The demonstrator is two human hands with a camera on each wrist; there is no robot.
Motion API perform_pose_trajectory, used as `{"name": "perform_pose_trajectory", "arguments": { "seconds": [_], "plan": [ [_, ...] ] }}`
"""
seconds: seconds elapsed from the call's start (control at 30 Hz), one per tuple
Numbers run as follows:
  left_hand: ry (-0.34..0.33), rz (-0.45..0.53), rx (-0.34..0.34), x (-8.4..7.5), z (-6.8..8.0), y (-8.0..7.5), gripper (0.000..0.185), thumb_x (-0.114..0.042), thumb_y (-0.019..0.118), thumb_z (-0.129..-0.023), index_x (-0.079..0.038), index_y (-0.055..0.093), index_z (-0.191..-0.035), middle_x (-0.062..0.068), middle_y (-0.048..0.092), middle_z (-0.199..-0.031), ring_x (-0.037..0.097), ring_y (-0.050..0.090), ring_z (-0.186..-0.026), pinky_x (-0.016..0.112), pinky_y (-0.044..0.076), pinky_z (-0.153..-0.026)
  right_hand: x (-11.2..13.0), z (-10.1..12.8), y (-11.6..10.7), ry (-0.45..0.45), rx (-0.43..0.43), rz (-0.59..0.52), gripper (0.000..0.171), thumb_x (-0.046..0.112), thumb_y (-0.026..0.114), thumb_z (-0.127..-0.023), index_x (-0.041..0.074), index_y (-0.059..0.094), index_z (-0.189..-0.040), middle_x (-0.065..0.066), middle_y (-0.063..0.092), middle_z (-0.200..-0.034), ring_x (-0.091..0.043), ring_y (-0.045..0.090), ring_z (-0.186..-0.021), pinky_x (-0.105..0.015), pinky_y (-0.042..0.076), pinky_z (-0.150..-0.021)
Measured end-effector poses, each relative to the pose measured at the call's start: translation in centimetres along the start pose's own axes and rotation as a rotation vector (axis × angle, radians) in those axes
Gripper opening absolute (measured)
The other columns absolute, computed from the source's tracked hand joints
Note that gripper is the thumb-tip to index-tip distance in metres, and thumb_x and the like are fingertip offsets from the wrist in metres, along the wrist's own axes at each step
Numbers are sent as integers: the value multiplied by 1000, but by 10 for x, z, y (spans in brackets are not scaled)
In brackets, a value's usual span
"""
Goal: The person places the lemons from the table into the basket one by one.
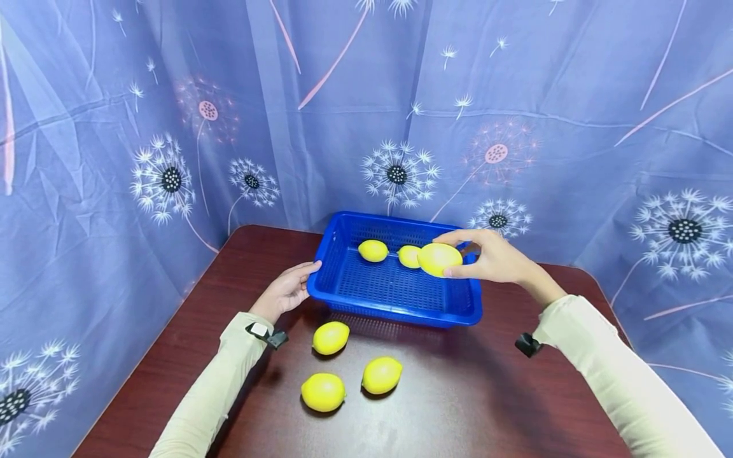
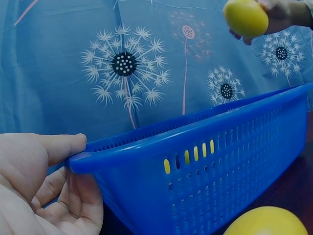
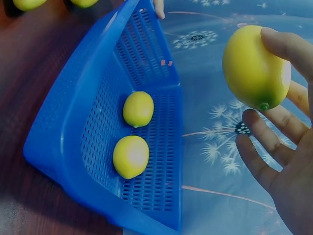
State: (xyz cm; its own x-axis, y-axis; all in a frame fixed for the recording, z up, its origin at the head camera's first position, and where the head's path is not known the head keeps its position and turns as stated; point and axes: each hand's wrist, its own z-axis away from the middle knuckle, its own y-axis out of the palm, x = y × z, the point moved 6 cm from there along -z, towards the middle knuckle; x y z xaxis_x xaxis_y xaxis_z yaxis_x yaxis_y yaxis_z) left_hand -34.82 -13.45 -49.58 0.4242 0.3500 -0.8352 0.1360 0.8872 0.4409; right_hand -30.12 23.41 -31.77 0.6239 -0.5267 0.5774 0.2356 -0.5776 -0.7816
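Lemon held above the basket

The right hand (image 1: 497, 257) pinches a lemon (image 1: 439, 259) in its fingertips, above the blue basket (image 1: 395, 304). Below the fingers lie two lemons (image 3: 134, 132). The left hand (image 1: 285, 291) grips the basket's rim.

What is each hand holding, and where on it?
Right hand pinches a lemon by its sides over the blue basket; left hand grips the basket's corner rim.
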Motion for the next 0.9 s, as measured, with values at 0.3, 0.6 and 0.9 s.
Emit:
{"name": "perform_pose_trajectory", "arguments": {
  "seconds": [0.3,0.6,0.9],
  "plan": [
    [-2,-21,2,0,2,1,16,-23,58,-107,-11,57,-116,3,71,-98,12,69,-85,24,60,-78,-22,-37,17,54,109,-57,56,23,86,-84,13,65,-135,-6,67,-134,-26,61,-121,-47,58,-92],
    [20,-22,12,-2,0,-2,17,-22,58,-106,-9,57,-117,3,71,-100,12,69,-87,24,59,-78,-41,-86,38,69,167,-105,54,24,88,-83,15,67,-132,-6,69,-130,-26,62,-118,-44,58,-93],
    [18,1,16,-1,-2,-1,12,-20,58,-106,-10,59,-113,4,72,-102,14,70,-87,25,60,-79,-56,-120,60,132,222,-56,56,32,87,-82,21,67,-133,-2,66,-135,-28,59,-123,-53,51,-101]
  ]
}}
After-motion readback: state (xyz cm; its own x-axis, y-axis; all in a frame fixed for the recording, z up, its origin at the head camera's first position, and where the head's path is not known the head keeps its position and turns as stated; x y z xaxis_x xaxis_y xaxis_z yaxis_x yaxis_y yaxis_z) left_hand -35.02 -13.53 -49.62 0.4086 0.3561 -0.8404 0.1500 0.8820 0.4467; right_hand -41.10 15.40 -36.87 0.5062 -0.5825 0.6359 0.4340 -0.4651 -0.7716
